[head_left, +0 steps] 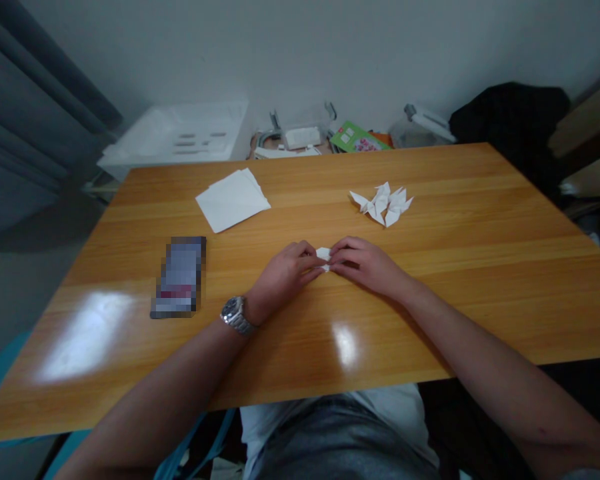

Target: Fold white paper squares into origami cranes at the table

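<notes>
One smartphone [180, 275], its screen blurred, lies at left on a wood-grain table [480, 233]. Next, overlapping white paper sheets [234, 201] rest toward the far edge. A silver metal-band wristwatch [236, 315] encircles the wrist of the left hand [291, 268], whose thumb and fingers pinch one end of a small folded white paper [323, 253]. This piece, partly covered, lies between the hands near the table's middle. The right hand [364, 263] pinches the opposite end, fingertips drawn together. Beyond, slightly farther right, white origami cranes [381, 205] lie clustered.
</notes>
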{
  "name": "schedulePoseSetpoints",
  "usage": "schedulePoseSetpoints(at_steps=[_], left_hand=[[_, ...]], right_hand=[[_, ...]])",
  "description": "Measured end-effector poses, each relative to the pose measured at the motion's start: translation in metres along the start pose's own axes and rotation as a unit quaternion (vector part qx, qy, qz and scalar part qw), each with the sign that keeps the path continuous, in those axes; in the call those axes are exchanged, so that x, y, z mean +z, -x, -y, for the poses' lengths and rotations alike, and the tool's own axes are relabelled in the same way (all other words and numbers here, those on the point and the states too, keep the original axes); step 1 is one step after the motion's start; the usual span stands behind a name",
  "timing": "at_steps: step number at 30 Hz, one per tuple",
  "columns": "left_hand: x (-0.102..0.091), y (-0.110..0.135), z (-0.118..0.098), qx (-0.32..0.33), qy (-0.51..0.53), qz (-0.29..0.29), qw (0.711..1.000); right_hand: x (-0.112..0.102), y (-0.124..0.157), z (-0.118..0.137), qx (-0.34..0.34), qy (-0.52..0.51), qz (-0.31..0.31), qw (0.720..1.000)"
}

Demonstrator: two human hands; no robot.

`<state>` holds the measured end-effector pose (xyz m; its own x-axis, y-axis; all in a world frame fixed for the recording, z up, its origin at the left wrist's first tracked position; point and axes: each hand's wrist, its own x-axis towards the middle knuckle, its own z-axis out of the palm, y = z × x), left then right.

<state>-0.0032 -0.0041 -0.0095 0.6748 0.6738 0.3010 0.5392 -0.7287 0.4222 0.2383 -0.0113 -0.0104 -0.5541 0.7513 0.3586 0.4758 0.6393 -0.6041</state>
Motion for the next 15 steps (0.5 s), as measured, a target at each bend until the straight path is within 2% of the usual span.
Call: schedulePoseSetpoints(at_steps=[5,15], left_hand=[[0.0005,-0.0012,-0.0004,0.001,-0.017,0.005,1.0],[0.0036,-0.0025,0.0,-0.02,0.014,-0.012,1.0]], right_hand=[[0.0003,-0.0007,-0.0003,0.0,0.001,0.005,1.0],[0.0002,-0.0012,0.0004,0.007,-0.013,0.002,1.0]])
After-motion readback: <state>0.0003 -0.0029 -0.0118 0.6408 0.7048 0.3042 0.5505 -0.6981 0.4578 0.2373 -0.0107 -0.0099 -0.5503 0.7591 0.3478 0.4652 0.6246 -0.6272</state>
